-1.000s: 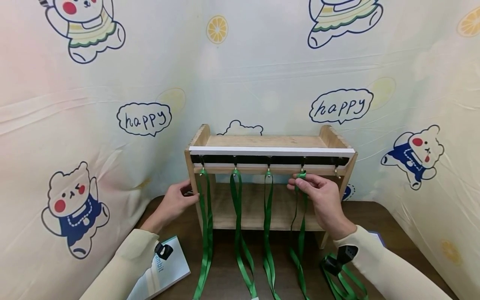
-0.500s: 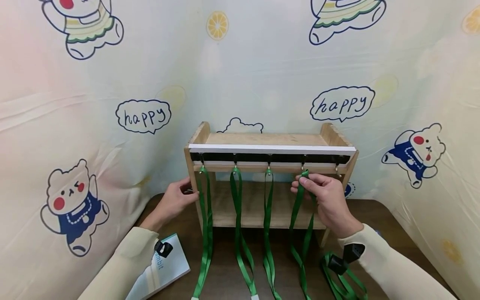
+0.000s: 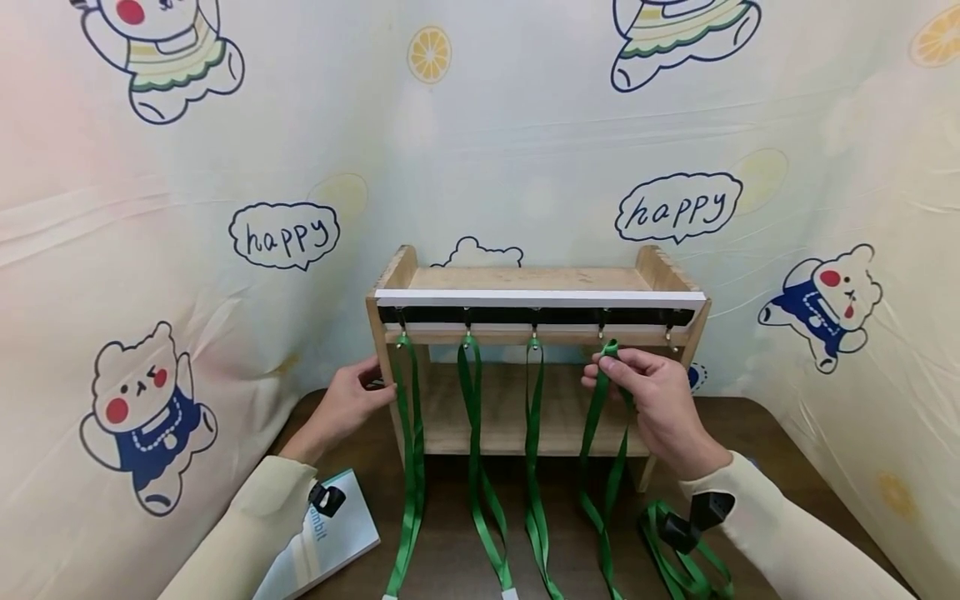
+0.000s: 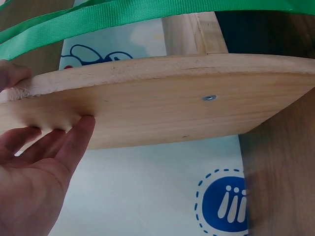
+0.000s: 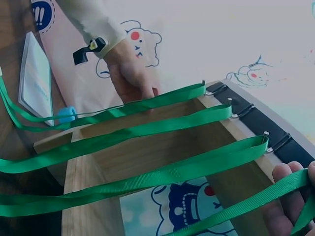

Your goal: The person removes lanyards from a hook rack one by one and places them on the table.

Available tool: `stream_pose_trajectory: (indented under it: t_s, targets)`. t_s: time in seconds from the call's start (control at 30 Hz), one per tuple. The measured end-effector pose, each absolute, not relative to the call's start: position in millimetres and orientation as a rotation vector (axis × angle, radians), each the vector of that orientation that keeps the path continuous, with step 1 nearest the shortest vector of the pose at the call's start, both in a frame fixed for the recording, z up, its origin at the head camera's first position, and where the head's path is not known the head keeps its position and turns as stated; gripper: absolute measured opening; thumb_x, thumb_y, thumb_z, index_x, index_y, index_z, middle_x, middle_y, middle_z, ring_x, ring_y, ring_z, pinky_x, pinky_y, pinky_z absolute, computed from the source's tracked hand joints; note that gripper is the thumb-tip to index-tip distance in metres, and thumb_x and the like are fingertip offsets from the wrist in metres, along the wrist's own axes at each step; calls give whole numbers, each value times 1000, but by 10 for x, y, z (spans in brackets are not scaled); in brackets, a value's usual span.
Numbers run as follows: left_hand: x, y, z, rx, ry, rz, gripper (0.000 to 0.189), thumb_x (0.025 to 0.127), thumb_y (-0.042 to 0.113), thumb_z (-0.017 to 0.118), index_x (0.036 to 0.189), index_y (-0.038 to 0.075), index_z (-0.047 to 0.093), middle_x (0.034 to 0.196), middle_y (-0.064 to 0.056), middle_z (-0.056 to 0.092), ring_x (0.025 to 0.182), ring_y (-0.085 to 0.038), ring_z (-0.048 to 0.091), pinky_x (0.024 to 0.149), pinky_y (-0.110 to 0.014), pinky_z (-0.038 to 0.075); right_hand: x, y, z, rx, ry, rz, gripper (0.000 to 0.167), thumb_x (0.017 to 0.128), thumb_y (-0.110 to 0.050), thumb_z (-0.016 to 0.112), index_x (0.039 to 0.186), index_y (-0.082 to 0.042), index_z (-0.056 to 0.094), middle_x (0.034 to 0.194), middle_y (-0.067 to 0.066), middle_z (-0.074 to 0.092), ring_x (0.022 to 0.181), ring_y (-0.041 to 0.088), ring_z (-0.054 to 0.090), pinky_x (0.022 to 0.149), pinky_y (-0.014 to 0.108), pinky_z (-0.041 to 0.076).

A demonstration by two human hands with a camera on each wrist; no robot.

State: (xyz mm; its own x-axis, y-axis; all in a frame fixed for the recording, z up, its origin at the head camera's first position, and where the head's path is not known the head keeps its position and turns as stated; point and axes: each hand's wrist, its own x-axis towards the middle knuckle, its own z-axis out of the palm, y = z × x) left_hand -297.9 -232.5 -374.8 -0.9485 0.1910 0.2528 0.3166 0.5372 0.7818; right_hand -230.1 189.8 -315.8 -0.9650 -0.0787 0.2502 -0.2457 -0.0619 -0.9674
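Observation:
My left hand [image 3: 351,402] grips the left side panel [image 4: 162,108] of a small wooden shelf [image 3: 540,279]; in the left wrist view the thumb lies over the panel's edge and the fingers press its outer face. The right hand [image 3: 656,396] pinches a green lanyard [image 3: 592,417] near its top loop, right beside the fourth hook [image 3: 602,332]. Whether that loop touches the hook I cannot tell. Three other green lanyards [image 3: 533,417] hang from the hooks to the left. At the far right, a hook [image 3: 669,335] carries nothing.
Another green lanyard [image 3: 660,554] lies bunched on the dark table [image 3: 457,550], partly behind the right wrist camera. A light-blue and white book or box [image 3: 341,529] lies at the left. A patterned cloth [image 3: 480,150] hangs behind the shelf.
My right hand has moved slightly right with the pinched lanyard, whose loop now sits a little to the right of the hook and whose strands hang wider apart. The left hand has stayed put.

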Motion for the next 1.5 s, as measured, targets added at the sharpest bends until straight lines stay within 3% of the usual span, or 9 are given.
stream_pose_trajectory:
  t_s: [0.3,0.97,1.27,1.5]
  targets:
    - [-2977,-2326,-3747,-439,-2632,-1389,51,96,18,66,145,12,53,132,-18,65,116,-34,62,97,-50,58,-2221,1986,-3271,441,-1884,2314,10,99,-15,64,103,-10,72,96,-4,79,88,13,78,87,28,61]
    - [-2974,-2321,-3761,-422,-2634,-1405,51,96,21,67,145,13,54,132,-18,65,115,-33,61,97,-50,58,-2203,2155,-3566,387,-1816,2218,10,98,-10,64,102,-4,71,95,-2,78,85,13,78,82,29,62]
    - [-2989,-2333,-3765,-426,-2639,-1391,53,97,23,67,146,12,53,133,-18,63,116,-34,60,98,-51,57,-2146,2195,-3746,282,-1922,2145,22,98,-14,66,109,5,68,96,-6,79,87,11,78,83,23,61]
    - [-2987,-2331,-3771,-428,-2639,-1386,53,97,23,67,147,12,52,134,-18,63,117,-34,60,98,-52,57,-2073,2202,-3877,164,-1910,2199,16,97,-16,68,107,-4,72,95,-5,80,85,11,78,84,25,62]
